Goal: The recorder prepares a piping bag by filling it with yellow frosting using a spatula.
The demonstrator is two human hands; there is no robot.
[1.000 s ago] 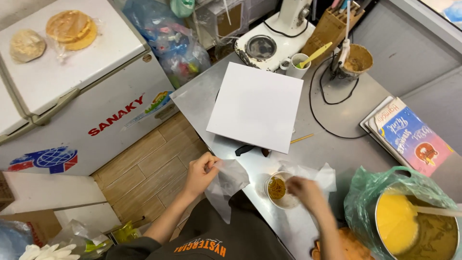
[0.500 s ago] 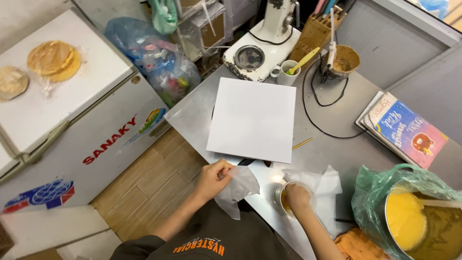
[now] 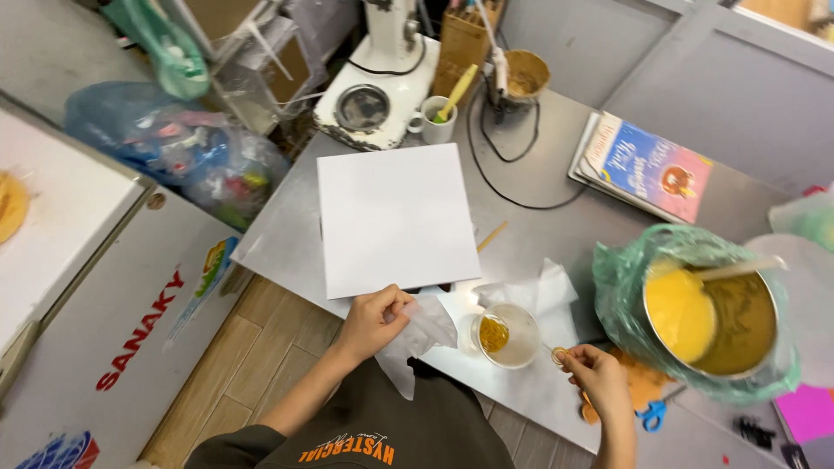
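The left hand (image 3: pixel 373 320) pinches a thin clear plastic sheet (image 3: pixel 417 334), lifting it off the grey metal counter (image 3: pixel 539 226). The right hand (image 3: pixel 595 373), its grip narrow, holds a small round golden piece (image 3: pixel 559 354) just beside the small clear plastic cup (image 3: pixel 508 334), close for filling.

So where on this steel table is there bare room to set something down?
Bare steel table shows between the white square board and the stack of colourful books, crossed only by a black cable. A narrow strip lies left of the board. Near the hands it is crowded: clear plastic cup, crumpled paper, bagged metal pot.
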